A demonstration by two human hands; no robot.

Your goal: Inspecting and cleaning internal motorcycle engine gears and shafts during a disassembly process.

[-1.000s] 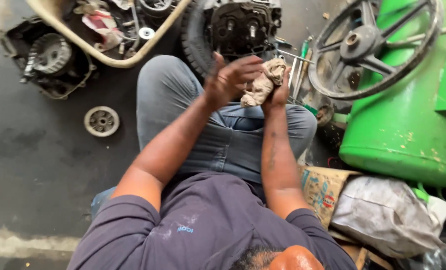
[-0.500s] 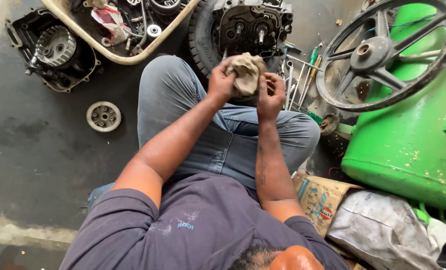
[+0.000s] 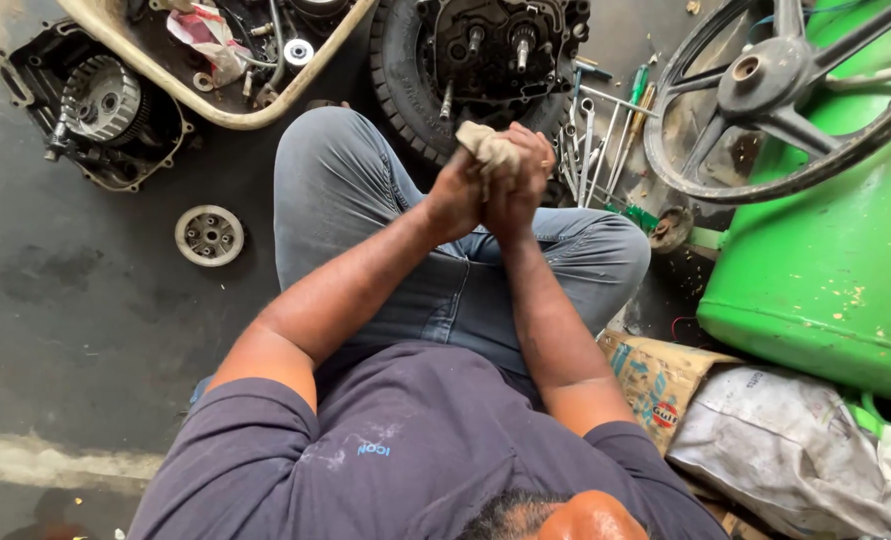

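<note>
- The green body (image 3: 826, 270) fills the right of the frame, a wheel (image 3: 776, 90) leaning on it.
- The engine (image 3: 501, 45) sits at top centre.
- Your left hand (image 3: 458, 192) and right hand (image 3: 518, 185) press together, squeezing the rag (image 3: 488, 145) between them, centre frame above your knees.

Beige rag (image 3: 488, 146) (green drum (image 3: 826, 270))

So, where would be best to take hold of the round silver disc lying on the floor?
Grip the round disc across its outer rim, coming straight down from above. It lies flat on the bare floor, apart from other parts. Both hands, left hand and right hand, are pressed on the rag.
</note>
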